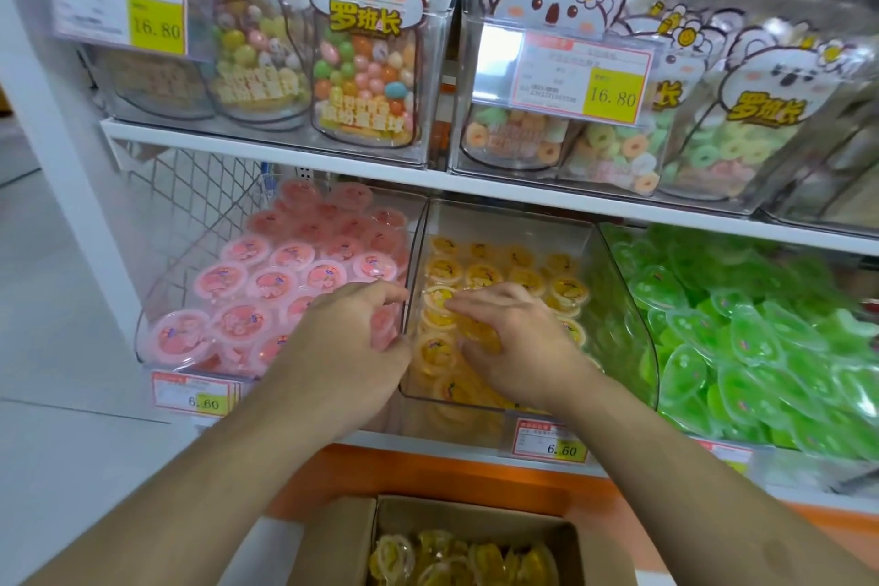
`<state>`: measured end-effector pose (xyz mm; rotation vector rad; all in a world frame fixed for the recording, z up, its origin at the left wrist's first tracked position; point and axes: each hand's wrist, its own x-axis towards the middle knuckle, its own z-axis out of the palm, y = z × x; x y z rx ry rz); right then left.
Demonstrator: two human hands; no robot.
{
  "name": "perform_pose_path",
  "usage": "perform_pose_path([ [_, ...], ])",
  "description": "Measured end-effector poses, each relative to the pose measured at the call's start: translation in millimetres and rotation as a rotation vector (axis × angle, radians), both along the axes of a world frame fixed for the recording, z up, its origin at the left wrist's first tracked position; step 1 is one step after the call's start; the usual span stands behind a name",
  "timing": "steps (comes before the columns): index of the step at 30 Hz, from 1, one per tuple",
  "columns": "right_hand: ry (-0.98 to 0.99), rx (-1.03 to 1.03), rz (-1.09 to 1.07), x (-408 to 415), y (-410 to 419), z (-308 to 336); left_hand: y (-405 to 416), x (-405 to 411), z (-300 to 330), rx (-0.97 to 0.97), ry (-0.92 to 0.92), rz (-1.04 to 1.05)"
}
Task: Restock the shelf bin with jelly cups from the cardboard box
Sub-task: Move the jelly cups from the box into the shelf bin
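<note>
The clear shelf bin [516, 218] on the lower shelf holds several yellow jelly cups [483, 275]. My right hand [516, 340] is inside it, fingers curled round a yellow jelly cup [481, 334] near the front. My left hand [349, 338] hovers at the bin's left wall, over the seam with the pink bin. Its fingers are curled, and whether they hold anything is hidden. Below, at the frame's bottom edge, an open cardboard box [475, 520] holds more yellow jelly cups [456, 559].
A bin of pink jelly cups [266, 286] stands to the left and a bin of green ones [742, 328] to the right. The upper shelf [285, 148] overhangs closely with candy jars and price tags. An orange base [428, 473] runs under the shelf, and a white upright stands at far left.
</note>
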<state>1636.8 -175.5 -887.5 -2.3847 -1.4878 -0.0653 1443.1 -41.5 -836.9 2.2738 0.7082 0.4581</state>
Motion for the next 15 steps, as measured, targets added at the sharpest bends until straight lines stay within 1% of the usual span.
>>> perform_pose_path([
  [3, 0.037, -0.022, 0.013, -1, -3, 3, -1, 0, 0, 0.002, 0.001, -0.006],
  [6, 0.072, 0.018, 0.010, -6, -14, 12, -5, -4, 2, 0.007, -0.038, -0.010],
  [8, 0.083, 0.064, 0.007, -15, -27, 22, -11, -10, 2, 0.035, -0.055, -0.032],
  [11, 0.102, 0.189, 0.048, -36, -50, 36, -21, -23, -2, 0.072, -0.049, -0.072],
  [13, 0.186, 0.283, 0.076, -54, -68, 40, -31, -36, -10, 0.074, -0.089, -0.073],
  [15, 0.321, 0.329, 0.087, -75, -86, 35, -43, -48, -21, 0.047, -0.133, -0.083],
])
